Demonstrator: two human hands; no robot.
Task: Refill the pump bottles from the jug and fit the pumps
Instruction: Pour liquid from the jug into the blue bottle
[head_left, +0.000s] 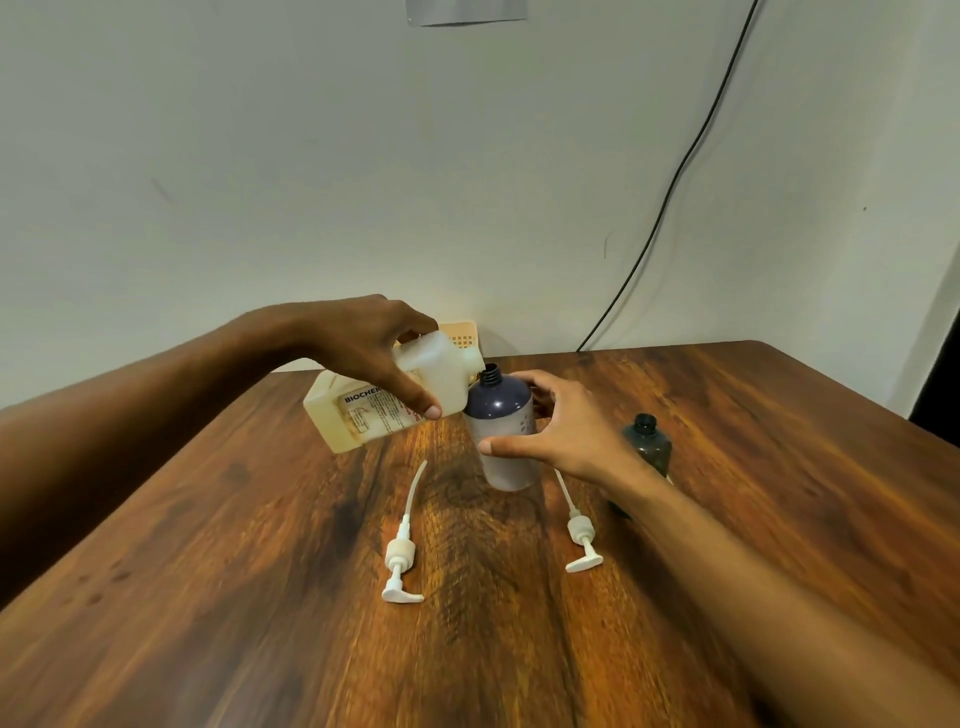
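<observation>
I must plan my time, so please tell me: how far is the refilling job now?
Done: both bottles stand open, pumps off. In hand: the left hand tilts the jug toward the neck of the purple bottle, which the right hand steadies; no liquid stream is visible. Left: the dark bottle waits, and both pumps lie on the table, unfitted.

The wooden table (727, 493) has a dark brown grain and butts against a pale wall (311, 182). A peach plastic basket (464, 333) sits at the table's far edge, touching the wall. A black cable (670, 187) runs down the wall to the table's far edge. A grey sheet (465, 11) is fixed high on the wall.
</observation>
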